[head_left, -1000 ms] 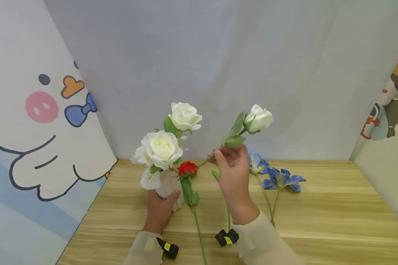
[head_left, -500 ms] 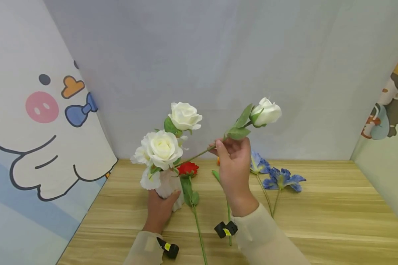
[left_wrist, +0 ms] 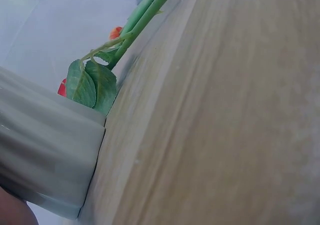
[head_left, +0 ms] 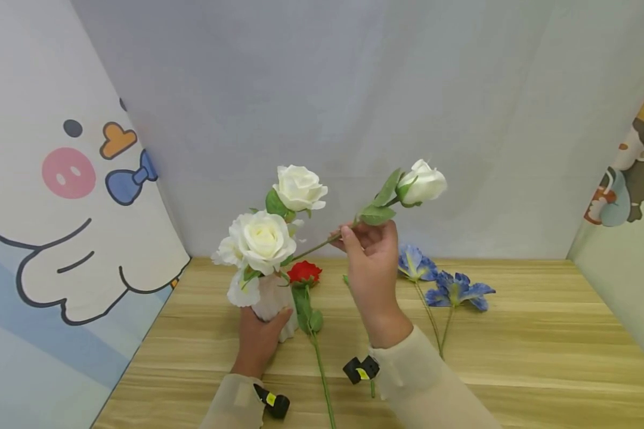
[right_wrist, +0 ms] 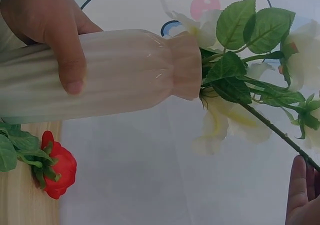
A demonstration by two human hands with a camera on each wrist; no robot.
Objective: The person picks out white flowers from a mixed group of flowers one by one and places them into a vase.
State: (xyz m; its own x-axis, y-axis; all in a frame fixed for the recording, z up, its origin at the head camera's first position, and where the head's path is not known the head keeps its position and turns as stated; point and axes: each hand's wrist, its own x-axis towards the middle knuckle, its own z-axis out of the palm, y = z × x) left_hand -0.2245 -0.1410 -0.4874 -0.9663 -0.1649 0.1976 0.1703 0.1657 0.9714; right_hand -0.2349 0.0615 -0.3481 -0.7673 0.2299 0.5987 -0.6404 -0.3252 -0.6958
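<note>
My left hand (head_left: 260,339) grips a pale, ribbed vase (right_wrist: 125,75) that stands on the table, its thumb across the side. White roses (head_left: 263,241) and other white blooms fill the vase mouth. In my right hand (head_left: 372,274), thumb and fingers pinch the stem of a white rose (head_left: 423,183) with green leaves. That stem (right_wrist: 270,126) slants out to the right, its lower end among the leaves at the vase mouth; how deep it goes is hidden. In the left wrist view the vase's base (left_wrist: 65,160) rests on the wood.
A red flower (head_left: 304,273) with a long green stem lies right of the vase. Two blue flowers (head_left: 456,292) lie farther right on the wooden table (head_left: 542,333). Partly behind the right arm is another green stem (head_left: 372,389). A grey backdrop (head_left: 461,119) rises behind.
My right hand, with the white rose, first rises to the right, then shifts back left. The stem's lower part now runs behind the vase's blooms. The left hand and vase stay put.
</note>
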